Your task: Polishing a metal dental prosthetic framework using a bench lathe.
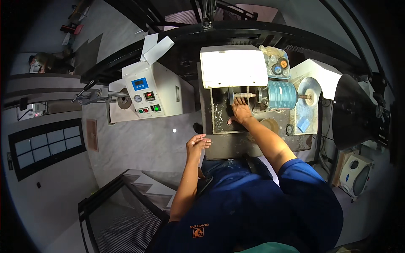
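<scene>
My right hand (241, 111) reaches into the wet tray (219, 118) beneath a white hood (234, 65). Its fingers stretch up to a pale horizontal spindle (244, 95), and the thumb is spread aside; whether the fingertips touch the spindle I cannot tell. A thin disc (230, 95) stands at the spindle's left end. To the right, a blue ribbed cylindrical housing (282, 95) is in line with it. My left hand (197, 143) is held in front of the bench's left corner with fingers curled toward the thumb. Anything pinched there is too small to make out.
A blue tray (282, 75) with small wheels sits behind the housing. Beside it, a second hooded wheel (310, 90) has a blue block (303, 124) below. A round bowl (270, 125) stands near my right forearm. At left is a white control box (162, 92).
</scene>
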A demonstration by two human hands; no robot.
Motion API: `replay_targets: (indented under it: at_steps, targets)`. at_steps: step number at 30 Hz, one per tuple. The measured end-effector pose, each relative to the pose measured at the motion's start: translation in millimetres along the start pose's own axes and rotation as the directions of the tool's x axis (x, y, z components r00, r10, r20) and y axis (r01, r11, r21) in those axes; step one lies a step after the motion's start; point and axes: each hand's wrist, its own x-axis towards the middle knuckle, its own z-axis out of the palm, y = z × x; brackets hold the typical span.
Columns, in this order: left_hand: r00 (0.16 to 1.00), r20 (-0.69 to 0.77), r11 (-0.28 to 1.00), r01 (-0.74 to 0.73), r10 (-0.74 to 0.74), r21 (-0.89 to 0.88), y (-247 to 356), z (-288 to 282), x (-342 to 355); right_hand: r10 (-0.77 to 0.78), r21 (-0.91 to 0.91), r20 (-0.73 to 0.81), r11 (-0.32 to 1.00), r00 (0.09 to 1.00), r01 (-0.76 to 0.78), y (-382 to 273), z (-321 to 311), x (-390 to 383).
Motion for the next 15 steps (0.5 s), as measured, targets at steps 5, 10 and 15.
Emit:
replay_targets:
  at_steps: [5, 10, 15]
  targets:
    - [0.999, -0.032, 1.000, 0.014, -0.014, -0.005, -1, -6, -4, 0.066, 0.147, 0.073, 0.986, 0.995, -0.076, -10, -17, 6]
    - [1.000, -0.031, 1.000, 0.002, -0.001, 0.014, 0, -3, -13, 0.145, 0.153, -0.174, 0.981, 0.974, -0.119, -9, 18, 10]
    - [0.998, -0.058, 0.999, -0.027, 0.029, 0.025, 1, -7, -33, 0.190, 0.182, -0.240, 0.972, 0.952, -0.148, -15, 7, 12]
